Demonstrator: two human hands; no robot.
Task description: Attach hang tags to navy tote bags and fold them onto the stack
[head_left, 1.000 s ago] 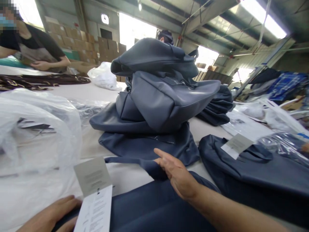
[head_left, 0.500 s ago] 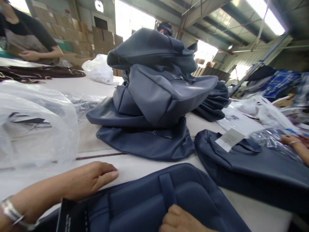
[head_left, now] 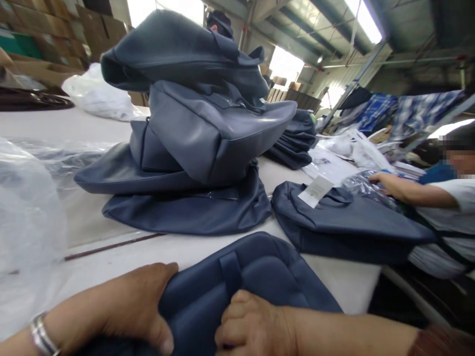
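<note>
A navy bag with a padded, seamed panel and a short sewn band lies in front of me. My left hand grips its left edge, thumb over the panel and fingers along the far side; a silver bracelet is on that wrist. Just below the band, my right hand is closed in a fist against the panel. What lies inside that fist is hidden. The bag's lower part runs out of view.
Slumped navy bags form a tall pile beyond my hands. Another navy bag with a white tag lies to the right, near a co-worker's hand on clear plastic. Plastic sheeting covers the left side.
My view has swung right, bringing the co-worker more into sight. My left hand has moved from beside the bag onto its edge. The black printed tag near it is out of sight.
</note>
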